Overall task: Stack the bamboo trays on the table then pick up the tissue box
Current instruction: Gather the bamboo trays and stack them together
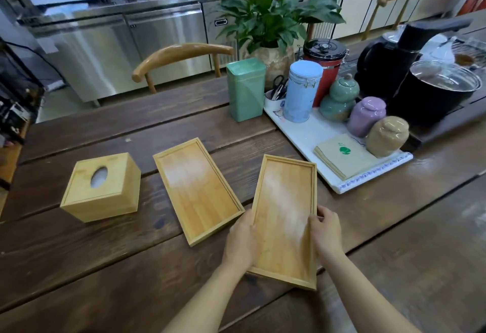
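Note:
Two shallow bamboo trays lie side by side on the dark wooden table (pixel 105 267). The right tray (pixel 285 201) is gripped by both hands on its long sides: my left hand (pixel 240 240) on the left rim, my right hand (pixel 326 230) on the right rim. Its near end looks slightly raised off the table. The left tray (pixel 196 188) lies flat and untouched, angled, just left of my left hand. A square bamboo tissue box (pixel 101 186) with an oval opening on top stands further left, apart from both trays.
A white serving tray (pixel 310 135) at the right carries napkins (pixel 344 155), ceramic jars and a blue canister (pixel 301 90). A green tin (pixel 246 89), a potted plant (pixel 273 19), a black kettle and a pot stand behind. A wooden chair (pixel 181 55) sits across the table.

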